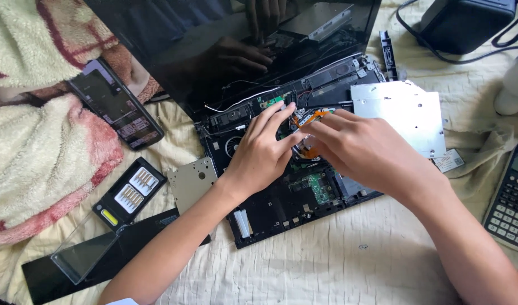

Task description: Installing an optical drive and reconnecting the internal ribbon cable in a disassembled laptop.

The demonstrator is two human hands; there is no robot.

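Note:
An opened black laptop (281,209) lies on a cream bedsheet, its base uncovered, showing green circuit boards and wiring. My left hand (261,149) rests flat over the middle of the base, fingers spread and pointing toward the screen hinge. My right hand (355,147) comes in from the right, fingertips pinching an orange flat cable (309,117) near the centre. The dark screen (225,51) stands tilted behind and mirrors both hands. What lies under my palms is hidden.
A silver drive caddy (405,113) leans on the laptop's right side. Left of it lie a grey metal plate (192,182), an open screwdriver-bit case (126,192), a smartphone (115,104) and a fluffy blanket (38,158). A calculator (513,197) and a black speaker (468,22) sit at right.

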